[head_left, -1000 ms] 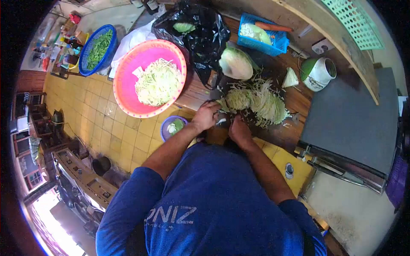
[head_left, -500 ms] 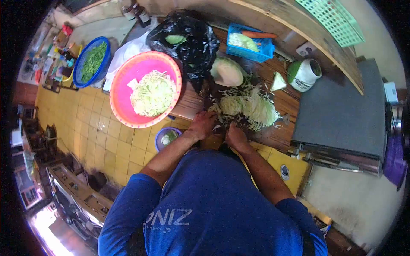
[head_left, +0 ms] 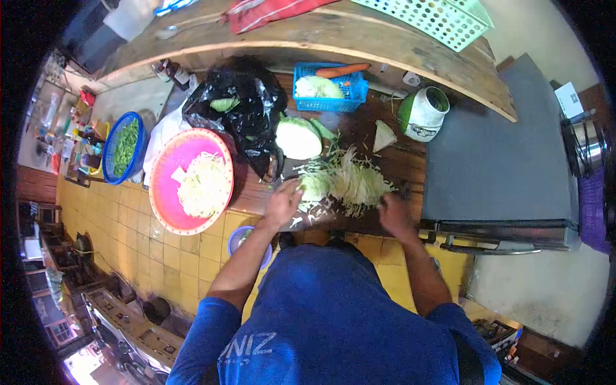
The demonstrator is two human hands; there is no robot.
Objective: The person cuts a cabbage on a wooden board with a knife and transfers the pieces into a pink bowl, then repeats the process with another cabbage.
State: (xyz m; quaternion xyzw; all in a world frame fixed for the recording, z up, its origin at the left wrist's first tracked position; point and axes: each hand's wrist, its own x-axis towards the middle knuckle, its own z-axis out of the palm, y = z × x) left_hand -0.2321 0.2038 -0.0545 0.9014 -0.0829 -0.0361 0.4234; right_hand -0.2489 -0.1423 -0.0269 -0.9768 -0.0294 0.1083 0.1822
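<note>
A heap of shredded cabbage (head_left: 351,183) lies on the dark worktop in front of me. My left hand (head_left: 283,204) is at the heap's left end, fingers slightly bent and apart, the tips beside the shreds. Smeared by motion, my right hand (head_left: 395,215) is at the right end; its fingers cannot be made out. Behind the heap rests a cut cabbage (head_left: 298,138), and a pale cabbage wedge (head_left: 384,136) sits farther right. More shreds (head_left: 204,186) fill part of a pink bowl (head_left: 165,186) on the left.
A black plastic bag (head_left: 253,96), a blue basket (head_left: 329,104) with a carrot (head_left: 343,70), and a green-white jar (head_left: 423,114) stand along the back. A wooden shelf (head_left: 385,48) overhangs them. Far left is a blue basin of greens (head_left: 125,147); a purple bowl (head_left: 235,242) is below.
My hands have moved apart, the left one toward the left and the right one toward the heap's right end. The view has shifted, showing more of the shelf.
</note>
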